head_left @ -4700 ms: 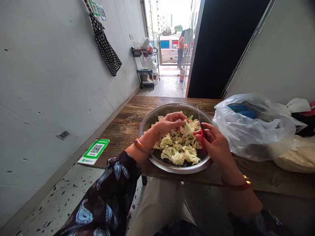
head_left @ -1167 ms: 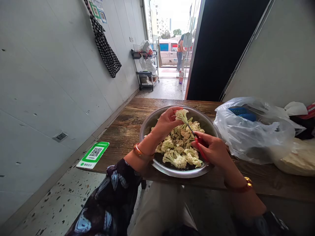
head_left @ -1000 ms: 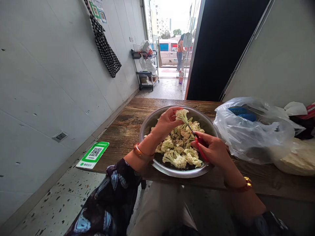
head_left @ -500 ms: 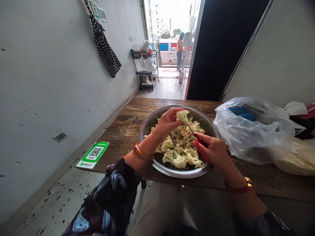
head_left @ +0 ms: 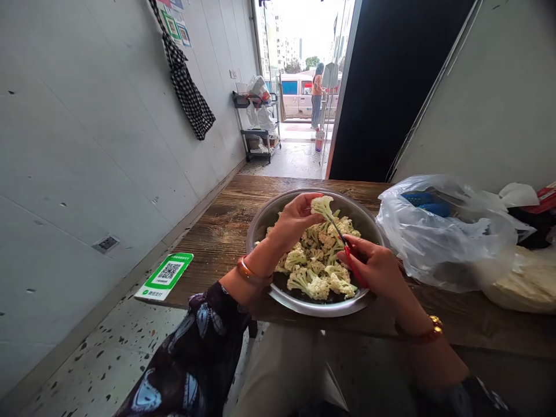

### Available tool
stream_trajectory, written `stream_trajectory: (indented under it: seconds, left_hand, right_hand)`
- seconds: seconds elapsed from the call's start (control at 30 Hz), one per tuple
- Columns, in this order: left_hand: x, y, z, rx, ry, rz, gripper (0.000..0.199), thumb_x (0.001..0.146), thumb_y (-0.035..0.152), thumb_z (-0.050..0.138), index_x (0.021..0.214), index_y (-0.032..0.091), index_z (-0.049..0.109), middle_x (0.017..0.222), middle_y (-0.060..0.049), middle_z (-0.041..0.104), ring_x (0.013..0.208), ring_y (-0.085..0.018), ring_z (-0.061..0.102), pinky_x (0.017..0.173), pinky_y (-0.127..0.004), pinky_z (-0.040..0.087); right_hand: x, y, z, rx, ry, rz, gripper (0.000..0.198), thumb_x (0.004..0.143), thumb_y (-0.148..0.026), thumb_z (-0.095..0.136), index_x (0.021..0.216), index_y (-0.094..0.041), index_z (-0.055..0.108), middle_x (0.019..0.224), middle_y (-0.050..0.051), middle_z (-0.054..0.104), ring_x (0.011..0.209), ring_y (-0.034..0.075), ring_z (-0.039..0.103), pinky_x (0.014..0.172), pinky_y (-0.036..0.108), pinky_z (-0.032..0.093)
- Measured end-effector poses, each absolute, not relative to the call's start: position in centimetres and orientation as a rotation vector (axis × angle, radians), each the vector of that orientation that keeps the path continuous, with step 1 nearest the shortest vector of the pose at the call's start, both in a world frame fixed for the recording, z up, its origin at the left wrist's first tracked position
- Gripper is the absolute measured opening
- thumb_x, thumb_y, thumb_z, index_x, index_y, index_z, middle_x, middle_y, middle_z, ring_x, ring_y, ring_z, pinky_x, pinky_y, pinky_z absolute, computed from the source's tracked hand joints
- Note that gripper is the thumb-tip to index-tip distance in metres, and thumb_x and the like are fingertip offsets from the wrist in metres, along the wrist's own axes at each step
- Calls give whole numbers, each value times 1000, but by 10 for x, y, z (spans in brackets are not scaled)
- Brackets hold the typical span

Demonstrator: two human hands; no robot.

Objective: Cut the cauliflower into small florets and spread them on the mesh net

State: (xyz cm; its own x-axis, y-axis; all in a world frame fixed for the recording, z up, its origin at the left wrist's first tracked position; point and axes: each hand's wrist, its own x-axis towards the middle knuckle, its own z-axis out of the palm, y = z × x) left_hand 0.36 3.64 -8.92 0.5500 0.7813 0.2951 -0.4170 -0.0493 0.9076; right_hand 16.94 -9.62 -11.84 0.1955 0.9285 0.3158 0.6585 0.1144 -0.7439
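Observation:
Over the far part of a metal bowl [head_left: 260, 223], my left hand [head_left: 297, 219] pinches a cauliflower floret [head_left: 322, 207] by its side. My right hand [head_left: 374, 263] grips red-handled scissors [head_left: 356, 267], with the fingers closed round the handles. The dark blades point up and left, and their tips meet the floret's stem; whether they are parted I cannot tell. Below both hands, several cut cauliflower pieces [head_left: 310, 281] lie heaped in the bowl, pale with green stems. My left forearm crosses the bowl's left rim.
The bowl stands on a dark wooden table [head_left: 217, 223]. A clear plastic bag [head_left: 452, 243] with blue things inside lies to its right. A green QR-code card [head_left: 165, 276] is at the left corner. Beyond are a trolley [head_left: 259, 130] and, outside the doorway, a person [head_left: 317, 95].
The view has tipped slightly, so the surroundings sit a little lower. Both hands, the floret and the scissors keep nearly the same position over the bowl.

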Motion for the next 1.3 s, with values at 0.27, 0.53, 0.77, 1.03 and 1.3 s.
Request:
stream_trajectory:
  seconds: [0.27,0.53,0.77,1.03,1.3]
  left_hand:
    - [-1,36,-88,1211,356,967,49,63,22,89,108,18,70,100,-5,71,92,-17,65,89,-33,51]
    - [-2,37,-89,1130,322,887,48,62,23,89,108,18,74,99,-5,73,89,-17,66,87,-33,52]
    - [2,33,-88,1241,342,896,49,62,24,90,108,18,74,98,-5,72,87,-15,64,81,-29,52]
    - [6,31,-91,1175,378,922,46,63,25,89,104,18,71,95,-4,70,87,-15,62,81,-29,50]
    - [8,34,-95,1198,415,941,48,61,26,90,104,18,70,91,-2,69,82,-13,60,72,-25,47]
  right_hand:
    - [171,-96,-116,-1573,-1524,466,52,84,-51,66,122,-14,73,88,7,79,73,22,71,66,31,55]
    - [172,-95,-118,-1576,-1518,497,54,83,-50,67,123,-14,72,88,7,79,72,20,70,64,29,54]
    - [172,-96,-115,-1604,-1547,459,54,86,-51,63,124,-14,72,92,7,80,77,23,72,69,32,55]
    - [177,-92,-124,-1542,-1538,622,59,88,-55,61,130,-14,68,88,8,79,75,24,72,65,32,57]
    - [174,-92,-121,-1486,-1584,706,58,92,-55,55,132,-14,67,69,3,71,57,18,63,55,28,51]
